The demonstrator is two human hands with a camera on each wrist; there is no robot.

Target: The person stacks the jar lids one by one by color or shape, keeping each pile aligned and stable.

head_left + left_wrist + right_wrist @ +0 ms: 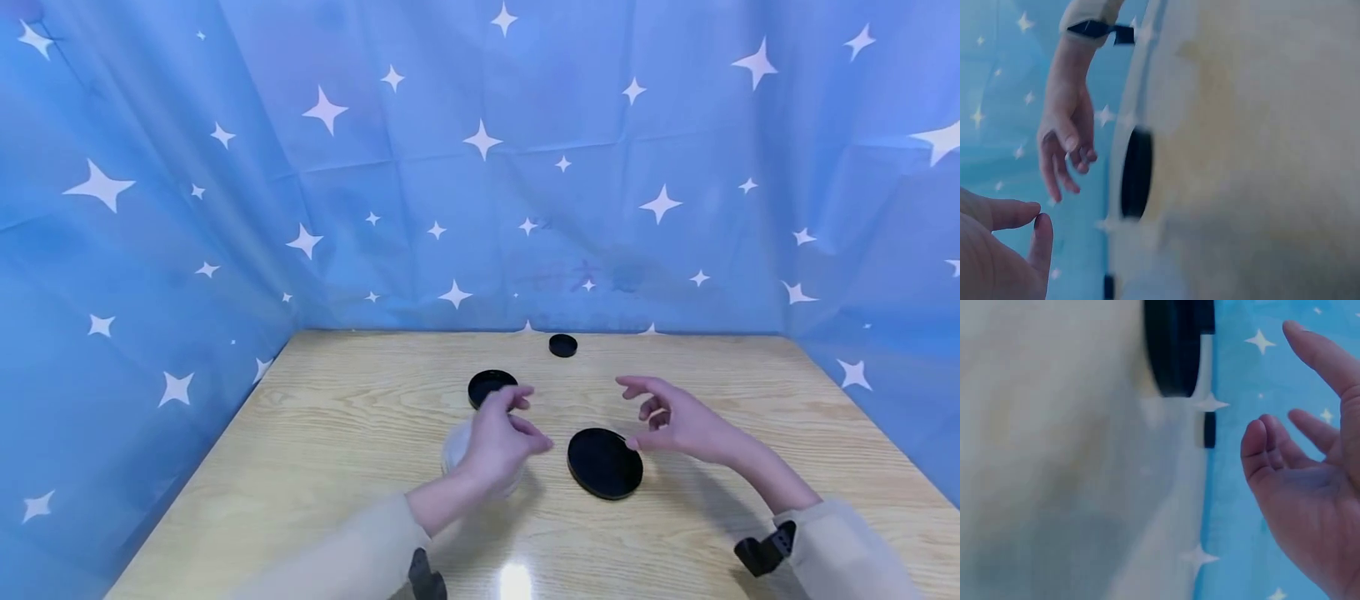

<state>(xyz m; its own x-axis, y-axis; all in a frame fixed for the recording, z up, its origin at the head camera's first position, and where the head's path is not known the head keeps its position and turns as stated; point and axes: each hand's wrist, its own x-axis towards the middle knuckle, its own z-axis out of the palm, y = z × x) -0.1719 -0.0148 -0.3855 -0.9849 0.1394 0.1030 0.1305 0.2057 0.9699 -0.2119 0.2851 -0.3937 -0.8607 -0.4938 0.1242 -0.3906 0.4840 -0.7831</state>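
My left hand (498, 442) hovers above a whitish round object (454, 443), which it partly hides. Its thumb and forefinger reach toward each other with nothing between them. To the right, my right hand (686, 421) is held loosely bent and holds nothing; its thumb overlaps the edge of the largest black round lid-like disc (604, 464) in the head view. In the right wrist view this hand's fingers (1254, 447) are spread over air. A medium black round piece (489, 383) with a raised rim lies just beyond the left hand, partly covered by it.
A small black round piece (563, 345) lies near the table's far edge. The wooden table (337, 433) is bordered by a blue star-patterned curtain (420, 192) at the back and sides. A dark wrist device (765, 550) sits at the right cuff.
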